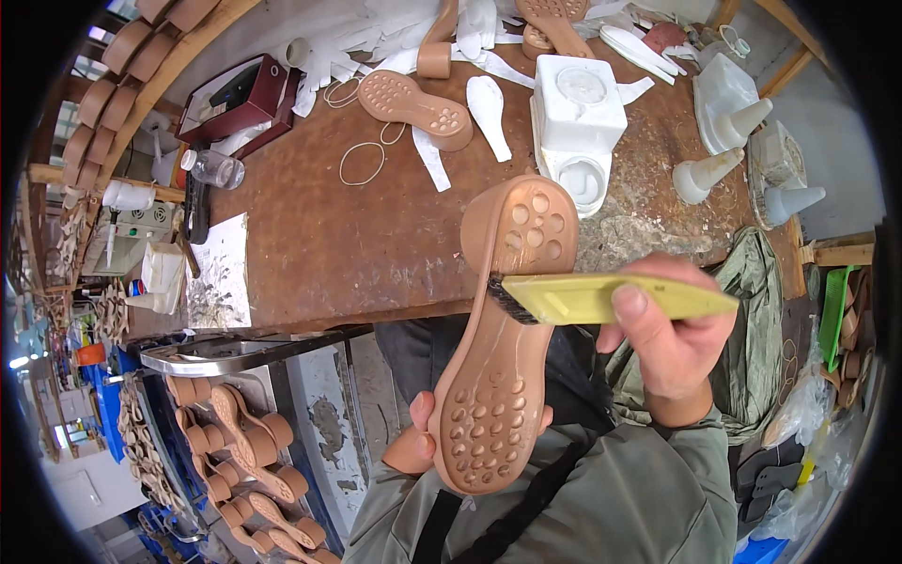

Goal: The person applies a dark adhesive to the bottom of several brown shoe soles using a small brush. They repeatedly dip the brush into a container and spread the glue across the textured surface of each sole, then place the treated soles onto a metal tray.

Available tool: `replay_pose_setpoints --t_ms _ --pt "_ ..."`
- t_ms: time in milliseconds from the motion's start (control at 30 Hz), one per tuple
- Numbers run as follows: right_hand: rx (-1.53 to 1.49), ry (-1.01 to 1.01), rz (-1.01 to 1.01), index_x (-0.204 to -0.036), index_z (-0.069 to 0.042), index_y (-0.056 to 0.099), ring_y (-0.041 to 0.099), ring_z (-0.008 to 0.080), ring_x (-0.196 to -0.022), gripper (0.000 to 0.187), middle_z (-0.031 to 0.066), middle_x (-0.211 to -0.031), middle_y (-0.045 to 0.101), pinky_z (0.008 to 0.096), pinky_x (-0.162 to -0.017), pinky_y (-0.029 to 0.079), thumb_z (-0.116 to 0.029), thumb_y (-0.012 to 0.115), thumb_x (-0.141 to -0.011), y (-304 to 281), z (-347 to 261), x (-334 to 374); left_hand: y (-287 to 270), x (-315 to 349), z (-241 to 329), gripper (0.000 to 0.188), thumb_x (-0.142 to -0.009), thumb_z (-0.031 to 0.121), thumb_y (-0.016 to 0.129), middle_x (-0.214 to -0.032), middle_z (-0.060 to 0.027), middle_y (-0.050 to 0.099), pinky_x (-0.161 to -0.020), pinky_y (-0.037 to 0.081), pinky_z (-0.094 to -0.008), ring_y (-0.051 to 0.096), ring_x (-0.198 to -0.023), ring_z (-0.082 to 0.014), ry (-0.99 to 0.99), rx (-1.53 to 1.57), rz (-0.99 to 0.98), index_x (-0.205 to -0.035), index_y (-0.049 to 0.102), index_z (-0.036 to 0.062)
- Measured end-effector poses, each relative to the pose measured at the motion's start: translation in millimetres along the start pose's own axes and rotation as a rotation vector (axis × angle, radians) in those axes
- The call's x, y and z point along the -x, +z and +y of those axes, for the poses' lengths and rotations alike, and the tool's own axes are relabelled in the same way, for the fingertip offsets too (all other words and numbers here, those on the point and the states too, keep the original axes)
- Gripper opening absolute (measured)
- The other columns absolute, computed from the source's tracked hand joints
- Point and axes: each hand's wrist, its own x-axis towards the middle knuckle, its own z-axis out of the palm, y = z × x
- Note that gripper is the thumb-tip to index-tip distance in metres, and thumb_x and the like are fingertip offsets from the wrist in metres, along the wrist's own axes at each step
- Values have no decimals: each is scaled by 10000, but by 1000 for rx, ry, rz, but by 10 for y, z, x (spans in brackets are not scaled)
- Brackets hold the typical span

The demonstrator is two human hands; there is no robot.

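The right hand [672,343] is pinching a yellow brush [601,299], its bristles touching the sole's [498,348] left edge. The left hand [418,442] is gripping the sole from beneath, near its toe. The sole is standing nearly upright above the lap, studs facing up, heel pointing toward the bench [376,235]. A white tub [578,117] is sitting on the bench, contents unclear.

A tan shoe sole [503,348], patterned with oval dimples, is seen at centre; a yellow-handled, black-bristled brush [601,299] lies across it; white glue containers [578,117] are seen above.
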Motion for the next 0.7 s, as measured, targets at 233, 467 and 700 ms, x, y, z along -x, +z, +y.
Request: replay_pose_setpoints --t_ms 233,467,700 --pt "-51 35 147 -953 56 629 547 80 -491 146 81 -730 644 199 -416 420 -72 628 -883 -16 -27 -267 88 -31 -15 874 -755 647 503 -1310 -170 432 -976 301 -475 385 -1196 -347 15 175 -48 -1408 306 101" --pt "17 -57 44 -944 62 623 567 79 -519 98 87 -720 636 193 -440 426 8 614 -863 56 -84 31 218 -39 5 885 -759 649 501 -1282 -191 454 -948 352 -478 432 -1157 -354 40 294 -43 -1403 300 76" --pt "236 -191 -58 -920 61 625 568 96 -498 98 95 -682 631 212 -438 415 25 639 -830 64 -70 209 342 -49 16 896 -764 650 499 -1255 -212 475 -920 403 -481 479 -1119 -360 83 411 -5 -1399 294 52"
